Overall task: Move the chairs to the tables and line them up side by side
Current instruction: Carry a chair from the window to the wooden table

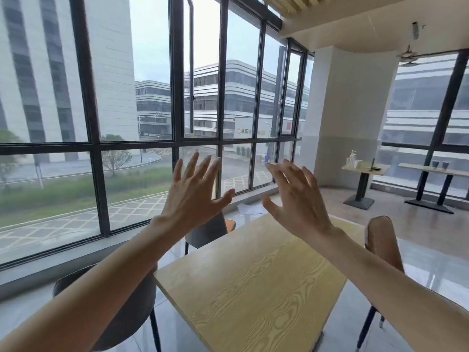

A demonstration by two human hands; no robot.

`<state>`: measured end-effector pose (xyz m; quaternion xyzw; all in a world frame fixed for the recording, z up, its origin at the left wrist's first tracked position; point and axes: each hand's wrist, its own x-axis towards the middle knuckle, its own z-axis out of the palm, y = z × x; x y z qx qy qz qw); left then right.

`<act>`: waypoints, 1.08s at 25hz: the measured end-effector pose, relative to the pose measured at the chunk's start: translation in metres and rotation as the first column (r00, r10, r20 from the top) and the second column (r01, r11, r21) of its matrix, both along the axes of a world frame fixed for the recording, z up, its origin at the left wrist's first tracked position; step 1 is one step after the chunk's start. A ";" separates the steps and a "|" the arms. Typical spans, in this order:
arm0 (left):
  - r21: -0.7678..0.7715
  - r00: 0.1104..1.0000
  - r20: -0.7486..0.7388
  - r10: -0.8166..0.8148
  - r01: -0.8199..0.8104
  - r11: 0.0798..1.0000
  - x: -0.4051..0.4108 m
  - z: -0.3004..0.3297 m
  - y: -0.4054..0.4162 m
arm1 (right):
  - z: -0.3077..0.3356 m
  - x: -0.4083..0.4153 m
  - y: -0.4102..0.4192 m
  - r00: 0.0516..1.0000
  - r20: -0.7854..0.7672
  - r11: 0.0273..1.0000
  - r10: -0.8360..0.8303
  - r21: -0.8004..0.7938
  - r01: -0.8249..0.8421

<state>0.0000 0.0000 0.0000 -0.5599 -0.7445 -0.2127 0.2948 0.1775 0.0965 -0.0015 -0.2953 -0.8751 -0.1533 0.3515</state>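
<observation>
Above the wooden table [253,275], left hand [193,196] and right hand [297,199] hover, fingers spread, holding nothing; chairs [383,240] flank it below.

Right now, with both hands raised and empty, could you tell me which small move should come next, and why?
Probably lower the left hand to the near grey chair: it is closest, and both hands, including the right hand, hold nothing.
</observation>
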 end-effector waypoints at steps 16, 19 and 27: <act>-0.219 0.947 0.186 0.263 -0.221 0.950 -0.077 -0.076 -0.011 | -0.087 -0.126 0.046 0.884 0.083 0.869 0.461 -0.244 -0.431; -0.306 0.921 0.188 0.340 -0.274 0.912 -0.108 -0.092 -0.020 | -0.101 -0.160 0.042 0.850 0.133 0.846 0.509 -0.258 -0.466; -0.426 0.873 0.228 0.430 -0.308 0.851 -0.216 -0.130 -0.038 | -0.142 -0.279 0.035 0.808 0.207 0.813 0.552 -0.350 -0.466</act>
